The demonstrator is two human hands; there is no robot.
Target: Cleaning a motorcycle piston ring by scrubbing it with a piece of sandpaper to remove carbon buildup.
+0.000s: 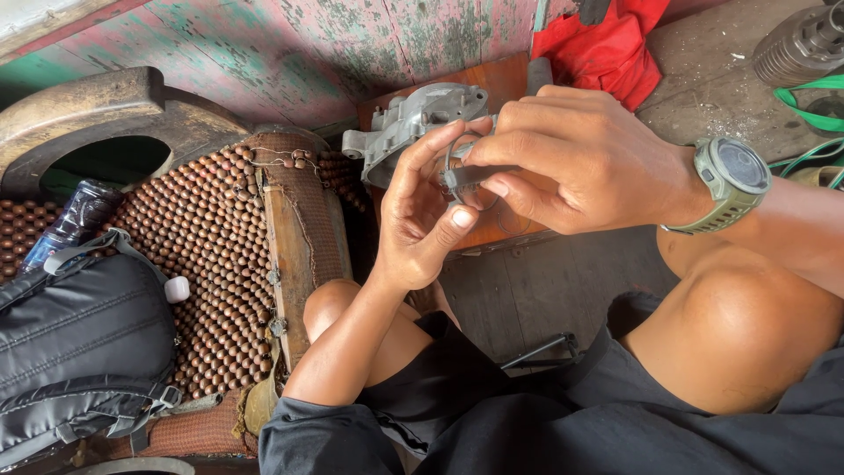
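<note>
Head view: the person is sitting with knees apart, working with both hands raised together in front of the chest. The left hand (422, 215) is pinching a thin wire ring (455, 158) between thumb and fingertips, steadying it. The right hand (571, 158), watch (734, 180) on its wrist, is closing around a small grey tool (466, 178) and pressing it against the ring; holding both near the face is aiding fine control. Behind them, a grey casing (409, 123) is resting on a wooden board (497, 84), within reach. A black bag (83, 352), contents hidden, is lying on the beaded seat (215, 255), a bottle (70, 224) beside it.
</note>
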